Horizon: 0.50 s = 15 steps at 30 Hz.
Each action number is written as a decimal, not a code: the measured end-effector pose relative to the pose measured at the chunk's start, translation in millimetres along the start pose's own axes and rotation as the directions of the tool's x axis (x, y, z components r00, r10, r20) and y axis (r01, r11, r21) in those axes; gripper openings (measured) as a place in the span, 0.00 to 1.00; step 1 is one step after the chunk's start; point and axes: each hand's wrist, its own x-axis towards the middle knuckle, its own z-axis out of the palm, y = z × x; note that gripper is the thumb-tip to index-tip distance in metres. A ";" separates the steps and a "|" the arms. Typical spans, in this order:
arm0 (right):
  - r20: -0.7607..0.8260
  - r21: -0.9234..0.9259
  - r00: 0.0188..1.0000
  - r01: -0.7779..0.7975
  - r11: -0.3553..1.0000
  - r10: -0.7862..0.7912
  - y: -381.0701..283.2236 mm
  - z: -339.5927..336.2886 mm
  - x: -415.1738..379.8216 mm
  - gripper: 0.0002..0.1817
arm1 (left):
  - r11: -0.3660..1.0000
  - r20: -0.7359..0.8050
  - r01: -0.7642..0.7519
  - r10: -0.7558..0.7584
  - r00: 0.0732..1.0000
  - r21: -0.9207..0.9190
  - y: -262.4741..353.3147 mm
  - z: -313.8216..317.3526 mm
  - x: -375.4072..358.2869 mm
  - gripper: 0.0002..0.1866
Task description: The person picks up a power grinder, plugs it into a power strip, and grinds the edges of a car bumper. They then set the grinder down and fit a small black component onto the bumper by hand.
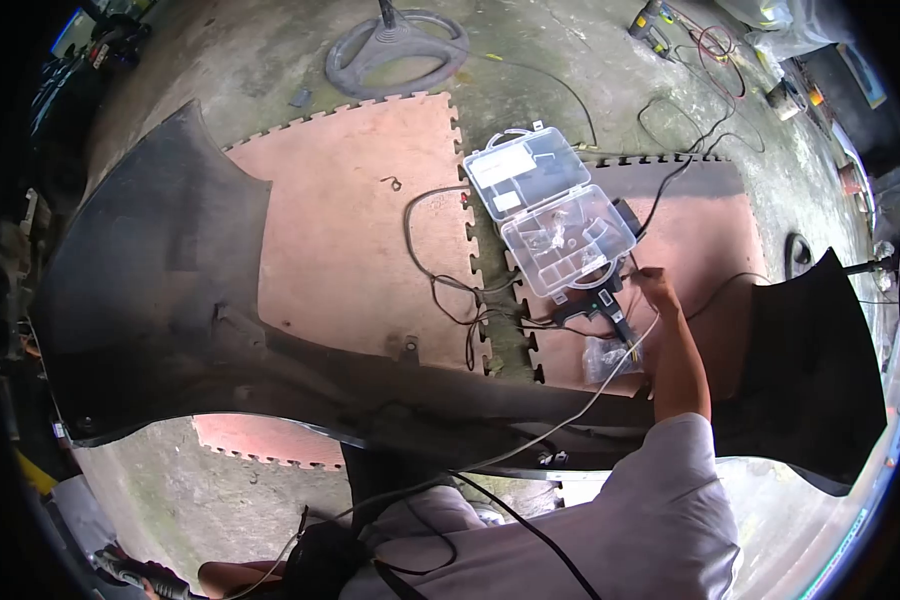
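My right hand is closed beside a clear plastic organizer case, its fingers bunched together; what they pinch, if anything, is too small to make out. The case lies with its lid open and small parts in its compartments. Just left of that hand, a black gun-shaped tool rests against the case's near edge, and below it is a clear plastic bag. At the bottom left, my left hand is wrapped around a dark corded hand tool. A large black car bumper stretches across in front of me.
Pinkish foam mats cover part of the concrete floor. Black cables loop over them, and a pale cord crosses the bumper. A dark spoked ring base stands at the back, with a yellow-black tool farther right.
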 end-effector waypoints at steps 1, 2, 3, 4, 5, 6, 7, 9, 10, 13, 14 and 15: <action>-0.264 -0.079 0.954 0.124 0.989 -0.141 6.2 3.0 2.0 0.16 | 0.992 -0.122 0.121 -0.126 0.985 -0.042 -2.7 -7.6 -4.5 0.28; -0.494 -0.185 0.821 0.224 0.957 -0.288 9.3 4.5 3.7 0.13 | 0.968 -0.237 0.231 -0.247 0.940 -0.095 -3.6 -9.2 -5.6 0.31; -0.460 -0.212 0.816 0.280 0.936 -0.349 11.3 9.5 6.6 0.12 | 0.969 -0.234 0.227 -0.243 0.941 -0.095 -8.5 -9.3 -4.5 0.31; -0.465 -0.206 0.816 0.279 0.938 -0.344 11.9 17.0 10.8 0.12 | 0.867 -0.368 0.284 -0.128 0.921 0.408 -15.9 -7.8 -2.7 0.29; -0.515 -0.264 0.770 0.276 0.924 -0.377 16.9 28.7 25.6 0.12 | 0.518 -0.428 0.345 0.045 0.903 0.783 -20.0 -4.9 -1.4 0.28; -0.558 -0.322 0.720 0.270 0.907 -0.412 18.7 36.3 35.0 0.12 | 0.519 -0.427 0.342 0.050 0.903 0.784 -13.8 10.8 1.9 0.28; -0.480 -0.318 0.811 0.196 0.928 -0.335 15.4 38.7 38.2 0.14 | 0.427 -0.417 0.342 0.092 0.904 0.837 10.2 60.2 14.3 0.26; -0.389 -0.288 0.858 0.232 0.929 -0.335 19.2 40.3 45.5 0.15 | 0.325 -0.400 0.341 0.136 0.906 0.882 54.5 137.9 36.5 0.24; -0.299 -0.263 0.894 0.258 0.930 -0.333 23.1 39.3 46.2 0.17 | -0.542 -0.108 0.116 0.048 0.993 0.832 78.4 170.3 48.7 0.23; -0.210 -0.232 0.921 0.279 0.932 -0.328 28.0 30.3 49.3 0.19 | -0.658 -0.112 -0.408 -0.443 0.889 -0.633 99.1 192.5 59.5 0.25; -0.117 -0.193 0.941 0.291 0.937 -0.316 31.8 26.8 50.9 0.19 | -0.554 -0.135 -0.418 -0.479 0.867 -0.720 91.8 175.2 53.7 0.25; -0.113 -0.201 0.940 0.295 0.934 -0.321 34.5 21.4 54.1 0.19 | -0.378 -0.179 -0.416 -0.525 0.832 -0.827 84.6 155.2 47.3 0.25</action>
